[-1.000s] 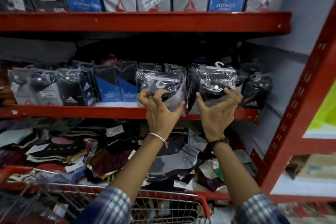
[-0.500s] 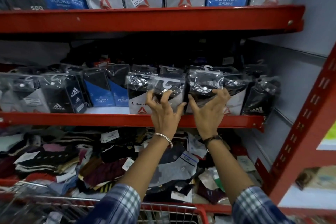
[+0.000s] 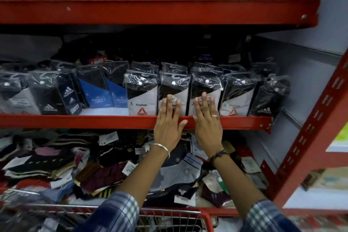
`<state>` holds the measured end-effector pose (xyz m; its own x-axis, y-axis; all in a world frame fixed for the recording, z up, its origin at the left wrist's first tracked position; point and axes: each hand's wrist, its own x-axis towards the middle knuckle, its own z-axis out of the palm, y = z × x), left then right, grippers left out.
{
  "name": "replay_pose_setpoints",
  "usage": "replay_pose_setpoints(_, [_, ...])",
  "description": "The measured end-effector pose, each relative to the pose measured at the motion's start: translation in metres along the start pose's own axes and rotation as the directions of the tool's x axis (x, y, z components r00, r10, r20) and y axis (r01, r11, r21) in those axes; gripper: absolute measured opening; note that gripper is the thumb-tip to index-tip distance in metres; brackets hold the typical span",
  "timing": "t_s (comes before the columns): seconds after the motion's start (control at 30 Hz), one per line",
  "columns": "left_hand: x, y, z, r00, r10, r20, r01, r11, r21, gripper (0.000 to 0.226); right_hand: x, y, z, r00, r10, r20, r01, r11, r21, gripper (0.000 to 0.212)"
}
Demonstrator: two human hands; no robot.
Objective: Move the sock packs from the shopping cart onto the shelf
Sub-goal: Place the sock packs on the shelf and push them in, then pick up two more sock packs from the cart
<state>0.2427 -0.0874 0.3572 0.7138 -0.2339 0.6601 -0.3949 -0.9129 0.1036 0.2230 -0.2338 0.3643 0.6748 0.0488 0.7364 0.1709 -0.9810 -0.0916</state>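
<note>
Two Reebok sock packs stand upright on the middle red shelf [image 3: 113, 121]. My left hand [image 3: 168, 124] lies flat with fingers spread against the lower front of one pack [image 3: 174, 88]. My right hand [image 3: 207, 120], wearing a ring, presses flat on the pack [image 3: 206, 86] beside it. Neither hand grips anything. More Reebok packs stand on either side, one at the left [image 3: 142, 94] and one at the right [image 3: 238, 96]. The shopping cart [image 3: 175, 216] shows its red rim and wire mesh at the bottom edge.
Jockey packs [image 3: 98, 88] and Adidas packs [image 3: 56, 94] fill the shelf's left; an Adidas pack [image 3: 267, 98] stands at its right end. The upper shelf [image 3: 150, 10] holds more packs. Loose socks [image 3: 75, 165] pile on the lower shelf. A red upright [image 3: 316, 128] stands at right.
Both hands set the two packs down on the middle shelf, let go of them, and now rest flat against their fronts. The camera moved closer.
</note>
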Motion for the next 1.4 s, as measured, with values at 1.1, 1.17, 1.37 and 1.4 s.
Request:
replay_pose_setpoints(1.1, [-0.455, -0.175, -0.001, 0.643, -0.423, 0.638, 0.662, 0.726, -0.185, 0.044, -0.368, -0.249, 0.084, 0.483, 0.091, 0.871, -0.432, 0.890, 0.147, 0.064])
replay_pose_setpoints(1.17, [-0.478, -0.184, 0.012, 0.572, -0.427, 0.700, 0.694, 0.707, -0.136, 0.046, -0.388, -0.258, 0.103, 0.418, 0.102, 0.903, -0.440, 0.892, 0.103, 0.064])
replay_pose_setpoints(1.37, [-0.521, -0.194, 0.060, 0.443, -0.389, 0.808, 0.700, 0.713, -0.040, 0.065, -0.427, -0.278, 0.148, 0.288, 0.172, 0.942, -0.426, 0.904, -0.035, 0.065])
replay_pose_setpoints(1.4, [-0.527, -0.196, 0.070, 0.427, -0.377, 0.822, 0.685, 0.728, -0.022, 0.064, -0.435, -0.281, 0.159, 0.271, 0.186, 0.944, -0.416, 0.908, -0.060, 0.063])
